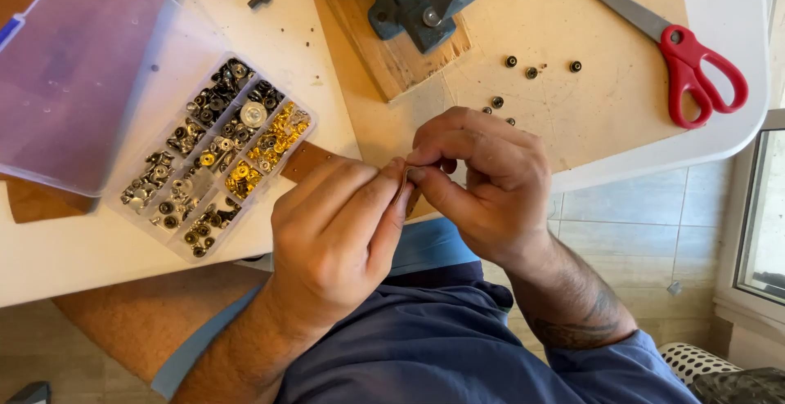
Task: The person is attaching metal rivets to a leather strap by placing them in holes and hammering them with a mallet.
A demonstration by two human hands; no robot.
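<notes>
l hand [331, 236]: my fist curled, thumb + forefinger pinching leather strip [406, 187] edge
r hand [482, 179]: fingers bent, pinching same strip
strip: btwn both hands, at table [98, 249] edge, nr snap box [214, 154]

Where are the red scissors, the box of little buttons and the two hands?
Scissors [695, 65], head view, on the red handle.
Box [217, 154], head view, on its middle compartments.
Left hand [335, 236], head view, on its back.
Right hand [482, 179], head view, on its back.
</notes>
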